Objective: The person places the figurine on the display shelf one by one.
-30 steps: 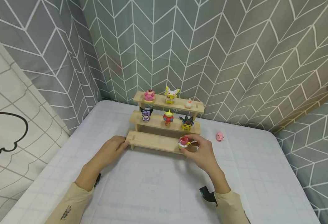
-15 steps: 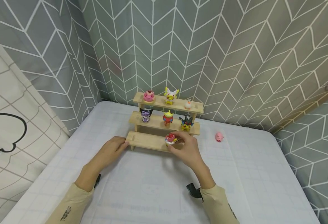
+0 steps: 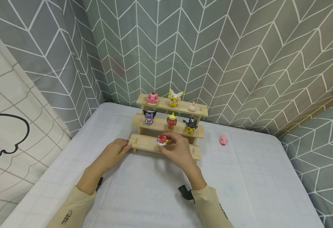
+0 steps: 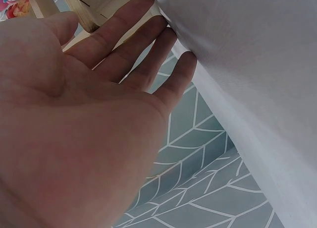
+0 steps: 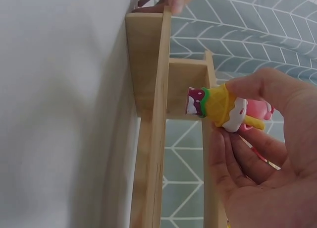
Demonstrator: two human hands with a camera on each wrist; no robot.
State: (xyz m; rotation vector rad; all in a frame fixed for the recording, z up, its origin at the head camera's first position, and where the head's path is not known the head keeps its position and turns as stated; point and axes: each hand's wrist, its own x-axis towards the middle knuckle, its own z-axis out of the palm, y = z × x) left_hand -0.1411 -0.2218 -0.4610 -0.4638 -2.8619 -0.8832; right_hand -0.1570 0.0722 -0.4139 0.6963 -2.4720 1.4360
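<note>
My right hand (image 3: 179, 150) pinches a small toy figurine (image 3: 162, 140) between thumb and fingers, just above the middle of the bottom tier of a wooden display stand (image 3: 143, 143). In the right wrist view the figurine (image 5: 220, 105) shows a yellow waffle-cone body, white icing, a pink top and a purple-and-green base. A gap separates that base from the bottom board (image 5: 159, 119). My left hand (image 3: 115, 152) rests at the stand's left end, thumb against the board. In the left wrist view its fingers (image 4: 131, 52) are extended, tips near the white tablecloth (image 4: 257, 79).
The middle tier carries a purple-and-black figurine (image 3: 149, 117), a red one with a yellow top (image 3: 171, 121) and a black-and-yellow one (image 3: 190, 126). On the top tier stand pink (image 3: 152, 98), yellow-and-white (image 3: 174, 97) and small white (image 3: 192, 107) figurines. A pink pig (image 3: 223, 140) lies to the right.
My right hand has moved left along the bottom tier, carrying the figurine from the right end to about the middle. The left hand has stayed at the stand's left end.
</note>
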